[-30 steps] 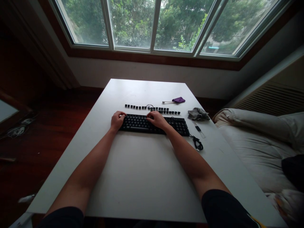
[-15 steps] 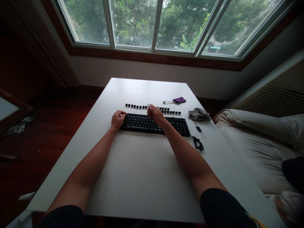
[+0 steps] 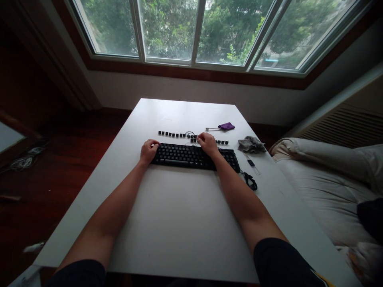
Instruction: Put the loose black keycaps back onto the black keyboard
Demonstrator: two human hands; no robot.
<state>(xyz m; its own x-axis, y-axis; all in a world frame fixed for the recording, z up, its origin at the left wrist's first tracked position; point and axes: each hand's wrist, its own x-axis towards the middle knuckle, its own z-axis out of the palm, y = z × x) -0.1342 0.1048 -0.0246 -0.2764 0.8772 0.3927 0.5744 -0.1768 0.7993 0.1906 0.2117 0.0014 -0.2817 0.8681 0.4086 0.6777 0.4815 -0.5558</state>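
Observation:
A black keyboard (image 3: 182, 155) lies across the white table. My left hand (image 3: 149, 151) is closed around its upper left corner, thumb and fingers pressed together there. Behind the keyboard, small black keycaps (image 3: 173, 134) stand in a row, with a second short row (image 3: 223, 142) nearer the keyboard on the right. Over these rows, my right hand (image 3: 208, 143) has its fingertips pinched together at the keycaps; whatever is between them is too small to make out. A thin wire loop (image 3: 189, 134) shows just left of those fingertips. My right hand and wrist hide part of the keyboard and some keycaps.
A purple cloth (image 3: 226, 126) and a thin light-handled brush (image 3: 211, 128) lie behind the keycaps. To the right are a crumpled grey cloth (image 3: 251, 144), a wire tool with a dark handle (image 3: 250, 162) and the coiled cable (image 3: 250, 181). A sofa (image 3: 311, 183) borders the table's right side.
My right hand has moved right, from above the keyboard's middle to the keycap rows. More of the wire loop shows now. My left hand has stayed on the keyboard's corner.

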